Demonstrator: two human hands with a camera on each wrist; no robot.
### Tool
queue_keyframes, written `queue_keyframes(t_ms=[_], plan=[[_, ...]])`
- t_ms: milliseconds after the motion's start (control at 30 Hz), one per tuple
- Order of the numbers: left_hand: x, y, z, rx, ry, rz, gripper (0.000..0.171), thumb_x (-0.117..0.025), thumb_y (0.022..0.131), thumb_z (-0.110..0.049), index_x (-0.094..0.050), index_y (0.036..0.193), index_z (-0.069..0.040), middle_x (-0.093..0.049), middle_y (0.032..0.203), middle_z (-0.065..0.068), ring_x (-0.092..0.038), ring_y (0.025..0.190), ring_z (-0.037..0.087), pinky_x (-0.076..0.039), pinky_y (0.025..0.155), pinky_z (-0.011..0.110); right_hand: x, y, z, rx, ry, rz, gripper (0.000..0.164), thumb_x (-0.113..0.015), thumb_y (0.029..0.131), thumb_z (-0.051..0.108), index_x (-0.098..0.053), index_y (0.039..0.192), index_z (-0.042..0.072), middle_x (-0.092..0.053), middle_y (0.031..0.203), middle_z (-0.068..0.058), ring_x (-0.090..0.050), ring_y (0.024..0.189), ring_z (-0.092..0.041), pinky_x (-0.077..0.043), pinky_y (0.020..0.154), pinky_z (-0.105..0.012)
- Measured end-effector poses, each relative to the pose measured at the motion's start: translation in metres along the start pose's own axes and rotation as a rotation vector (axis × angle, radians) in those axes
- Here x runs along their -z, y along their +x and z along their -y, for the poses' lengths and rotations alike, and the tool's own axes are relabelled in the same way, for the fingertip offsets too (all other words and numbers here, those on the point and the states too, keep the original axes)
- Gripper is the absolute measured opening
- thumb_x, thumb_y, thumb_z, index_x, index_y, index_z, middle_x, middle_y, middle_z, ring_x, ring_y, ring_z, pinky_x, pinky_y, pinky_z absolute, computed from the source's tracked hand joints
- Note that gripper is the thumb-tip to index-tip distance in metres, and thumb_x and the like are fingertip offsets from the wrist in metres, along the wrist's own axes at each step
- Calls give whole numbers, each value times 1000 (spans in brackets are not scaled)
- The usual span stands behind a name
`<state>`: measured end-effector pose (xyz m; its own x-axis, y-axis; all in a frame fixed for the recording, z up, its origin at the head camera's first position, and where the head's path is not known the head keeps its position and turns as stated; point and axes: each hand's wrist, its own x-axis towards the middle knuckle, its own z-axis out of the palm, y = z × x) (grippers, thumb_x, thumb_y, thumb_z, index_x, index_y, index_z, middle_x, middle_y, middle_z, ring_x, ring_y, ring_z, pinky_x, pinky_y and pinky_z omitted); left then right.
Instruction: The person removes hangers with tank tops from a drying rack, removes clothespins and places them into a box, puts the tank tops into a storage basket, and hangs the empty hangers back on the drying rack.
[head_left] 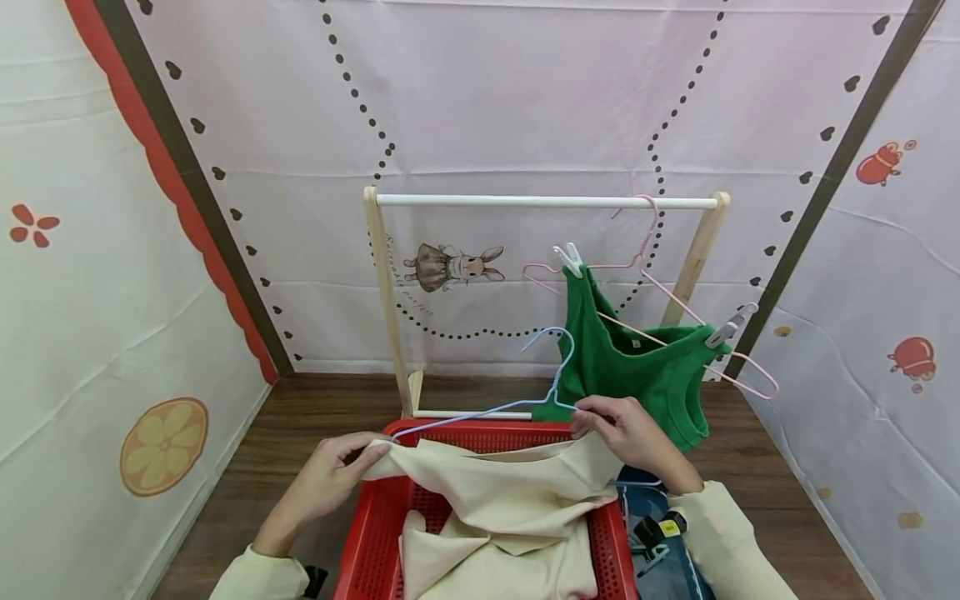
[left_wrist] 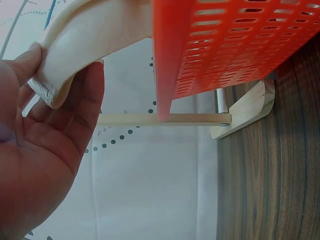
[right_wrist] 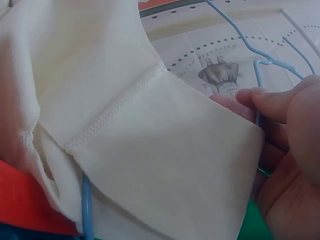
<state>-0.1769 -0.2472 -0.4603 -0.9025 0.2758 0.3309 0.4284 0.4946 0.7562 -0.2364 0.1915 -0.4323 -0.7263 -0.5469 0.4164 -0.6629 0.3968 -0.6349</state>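
A cream garment [head_left: 510,500] stretches between my two hands over a red basket [head_left: 372,517], its lower part lying in the basket. My left hand [head_left: 333,475] pinches the garment's left top corner between thumb and fingers; the left wrist view shows the folded cream edge [left_wrist: 85,42] there. My right hand [head_left: 630,429] pinches a light blue clothes hanger [head_left: 487,412] near its neck, with the cloth edge against the fingers. The hanger's left arm reaches toward my left hand; part of its right side is hidden by the cloth. Its lower right end shows beside the garment.
Behind the basket stands a small clothes rack with a white rail [head_left: 525,201]. A pink hanger [head_left: 655,221] hangs there, bearing a green top [head_left: 630,375] held by white clips [head_left: 573,260]. Blue denim [head_left: 678,575] lies right of the basket. Printed cloth walls surround the wooden floor.
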Motion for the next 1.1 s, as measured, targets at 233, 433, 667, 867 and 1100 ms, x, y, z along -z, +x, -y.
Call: queue_keyframes(t_ms=[233,433,667,867,1100], plan=[[0,0,3,-7,9,-30,14,-65,97,-19,-74,107,-19,-73,94,-6,-65,78,6,-53,68,25,-1,-2,0,-2,24,-10,16,-59,95,-4,-70,105,2,-75,87,-7,-73,80,-22,-57,80,-27],[1,0,4,-3,16,-34,17,-64,97,-18,-74,110,-12,-73,97,-3,-65,79,6,-54,68,25,0,-1,4,26,62,9,14,-59,96,-3,-70,103,1,-75,87,-5,-73,80,-19,-57,80,-25],[2,-1,1,38,-3,-12,19,-61,99,-23,-73,112,-16,-73,103,-4,-67,86,7,-55,73,27,3,-1,10,-4,120,17,13,-58,98,2,-70,102,2,-75,87,-3,-73,81,-17,-56,80,-25],[2,-2,0,45,6,3,23,-61,99,-24,-73,114,-11,-73,101,-6,-67,85,7,-55,75,27,2,0,10,-27,147,12,13,-57,98,1,-69,102,4,-75,87,-4,-73,80,-18,-55,82,-23],[0,-3,1,95,3,33,26,-64,97,-29,-72,115,-13,-73,104,-4,-68,86,8,-56,75,26,-3,1,13,-21,164,30,12,-56,99,1,-66,104,-1,-75,85,-5,-73,80,-17,-55,85,-24]])
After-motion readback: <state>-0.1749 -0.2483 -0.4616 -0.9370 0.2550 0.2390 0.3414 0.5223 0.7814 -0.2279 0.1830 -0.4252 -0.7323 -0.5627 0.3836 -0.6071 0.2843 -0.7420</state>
